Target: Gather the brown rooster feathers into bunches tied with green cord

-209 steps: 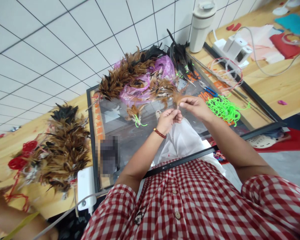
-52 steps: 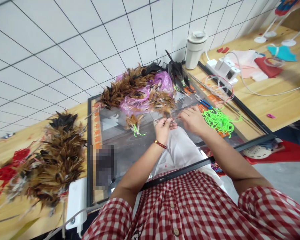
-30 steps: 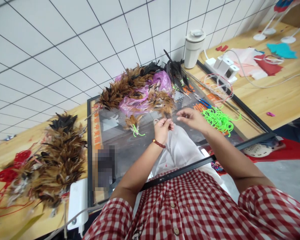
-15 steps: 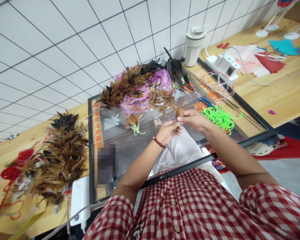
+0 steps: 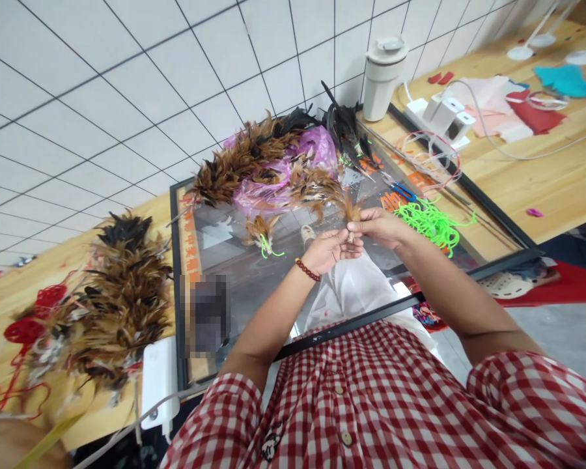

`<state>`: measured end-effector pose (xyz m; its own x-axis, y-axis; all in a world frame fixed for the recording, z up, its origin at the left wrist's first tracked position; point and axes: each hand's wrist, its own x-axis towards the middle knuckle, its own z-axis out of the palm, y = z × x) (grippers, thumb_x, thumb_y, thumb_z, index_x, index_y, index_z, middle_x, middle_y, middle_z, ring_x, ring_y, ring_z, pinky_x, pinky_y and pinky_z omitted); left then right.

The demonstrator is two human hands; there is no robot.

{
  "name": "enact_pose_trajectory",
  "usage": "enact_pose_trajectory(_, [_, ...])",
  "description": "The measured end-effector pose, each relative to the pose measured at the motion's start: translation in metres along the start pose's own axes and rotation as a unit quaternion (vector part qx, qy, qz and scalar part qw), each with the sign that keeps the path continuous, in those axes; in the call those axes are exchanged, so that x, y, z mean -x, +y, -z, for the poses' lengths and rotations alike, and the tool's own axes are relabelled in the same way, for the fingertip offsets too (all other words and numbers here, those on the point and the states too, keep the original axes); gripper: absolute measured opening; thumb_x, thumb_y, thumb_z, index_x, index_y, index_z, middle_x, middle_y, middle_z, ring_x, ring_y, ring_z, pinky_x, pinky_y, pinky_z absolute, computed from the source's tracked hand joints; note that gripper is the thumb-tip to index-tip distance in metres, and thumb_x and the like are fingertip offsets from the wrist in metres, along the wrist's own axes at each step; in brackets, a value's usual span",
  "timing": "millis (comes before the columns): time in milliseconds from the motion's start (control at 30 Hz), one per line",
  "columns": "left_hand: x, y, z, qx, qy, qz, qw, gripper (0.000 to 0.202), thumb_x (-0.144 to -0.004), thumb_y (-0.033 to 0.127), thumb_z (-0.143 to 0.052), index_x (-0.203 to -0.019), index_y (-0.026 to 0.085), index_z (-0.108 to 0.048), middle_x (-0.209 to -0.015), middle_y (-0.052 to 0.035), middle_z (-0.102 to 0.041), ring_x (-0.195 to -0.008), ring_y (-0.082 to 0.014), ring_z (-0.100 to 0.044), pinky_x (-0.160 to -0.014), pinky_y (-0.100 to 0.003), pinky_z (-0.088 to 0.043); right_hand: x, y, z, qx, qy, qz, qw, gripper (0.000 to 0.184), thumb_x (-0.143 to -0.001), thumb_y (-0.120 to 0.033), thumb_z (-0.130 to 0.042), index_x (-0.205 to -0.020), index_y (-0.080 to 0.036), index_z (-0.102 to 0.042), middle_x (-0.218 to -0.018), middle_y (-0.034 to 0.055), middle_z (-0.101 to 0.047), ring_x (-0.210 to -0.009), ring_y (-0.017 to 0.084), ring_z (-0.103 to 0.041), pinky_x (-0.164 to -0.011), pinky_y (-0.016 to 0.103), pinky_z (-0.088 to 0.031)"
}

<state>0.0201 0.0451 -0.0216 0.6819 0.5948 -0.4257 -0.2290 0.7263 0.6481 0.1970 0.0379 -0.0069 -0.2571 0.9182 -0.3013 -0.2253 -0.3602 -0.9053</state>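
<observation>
Hands meet above the glass-topped frame (image 5: 234, 286): the left hand (image 5: 328, 249) and the right hand (image 5: 378, 226) pinch between their fingertips a small tuft of brown feathers (image 5: 350, 208), its plumes fanning up and away from the person. Both hands are closed on the base of that tuft, thumbs pressed against forefingers; a red bead bracelet (image 5: 306, 270) circles the left wrist. Just beyond the hands lies a heap of brown and black feathers (image 5: 254, 159) over a pink plastic bag (image 5: 317, 143). A tangle of neon green cord (image 5: 432, 221) sits just right of the right hand, with blue-handled scissors (image 5: 403, 191) near it. A finished little feather bundle tied with green cord (image 5: 261, 231) rests on the glass to the left. Farther left, on the wooden table (image 5: 557, 182), sprawls another feather pile (image 5: 120, 293). A white tumbler (image 5: 381, 68) stands by the tiled wall.
</observation>
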Motion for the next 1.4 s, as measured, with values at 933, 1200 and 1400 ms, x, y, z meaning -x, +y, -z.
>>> enact_pose_trajectory(933, [0.008, 0.009, -0.029, 0.205, 0.165, -0.061, 0.963, 0.017, -0.097, 0.014, -0.061, -0.082, 0.017, -0.069, -0.077, 0.0018, -0.069, -0.07, -0.0076, -0.064, -0.079, -0.027, -0.052, 0.001, 0.02, -0.01, 0.552, 0.197, 0.358, 0.727, 0.05, -0.101, -0.064, -0.046, -0.097, -0.019, -0.068, -0.091, 0.01, -0.072, -0.084, 0.023, -0.062, -0.088, 0.039, -0.04])
enact_pose_trajectory(1200, [0.001, 0.009, -0.022, 0.182, 0.213, -0.122, 0.952, 0.023, -0.1, 0.012, -0.056, -0.081, 0.015, -0.069, -0.07, 0.0016, -0.069, -0.057, -0.0037, -0.061, -0.059, -0.016, -0.046, -0.006, 0.016, 0.022, 0.543, 0.258, 0.361, 0.713, 0.035, -0.098, -0.049, -0.057, -0.104, -0.019, -0.074, -0.095, 0.0103, -0.074, -0.084, 0.025, -0.065, -0.08, 0.039, -0.044])
enact_pose_trajectory(1400, [-0.003, 0.012, -0.012, 0.165, 0.22, -0.14, 0.951, 0.025, -0.101, 0.013, -0.054, -0.081, 0.016, -0.069, -0.071, 0.0008, -0.072, -0.056, -0.0034, -0.062, -0.058, -0.015, -0.047, -0.005, 0.008, 0.053, 0.658, 0.248, 0.161, 0.692, 0.03, -0.092, -0.026, -0.055, -0.105, -0.017, -0.081, -0.11, 0.0157, -0.075, -0.1, 0.033, -0.065, -0.081, 0.042, -0.042])
